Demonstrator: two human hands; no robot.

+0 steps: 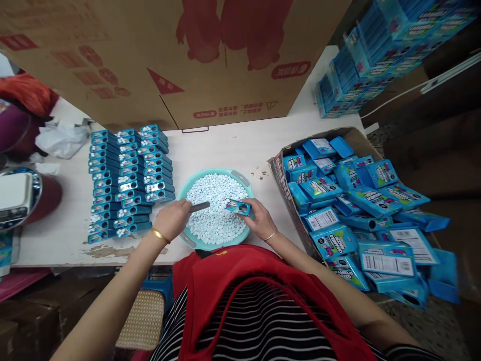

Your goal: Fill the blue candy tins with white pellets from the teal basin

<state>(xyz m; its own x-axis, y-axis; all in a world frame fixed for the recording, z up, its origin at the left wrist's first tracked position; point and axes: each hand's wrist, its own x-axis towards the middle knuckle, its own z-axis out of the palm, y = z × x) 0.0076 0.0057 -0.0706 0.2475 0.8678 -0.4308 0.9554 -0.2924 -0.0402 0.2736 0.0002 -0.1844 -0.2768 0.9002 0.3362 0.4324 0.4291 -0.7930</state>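
Observation:
A round mint-green basin full of small whitish-blue candy pieces stands on the table in front of me. My left hand is closed around a flat dark-grey tool, which points right over the candy; its exact kind is unclear. At the basin's right side my right hand grips a small blue candy box, held above the candy with a dark round opening on the side facing up. Three columns of similar blue boxes stand left of the basin, whitish pieces showing near their openings.
To the right, an open cardboard carton overflows with loose blue boxes. Behind the basin a large brown carton blocks the back. Wrapped blue stacks rise at back right. A plastic bag and a dark-red bucket sit at left.

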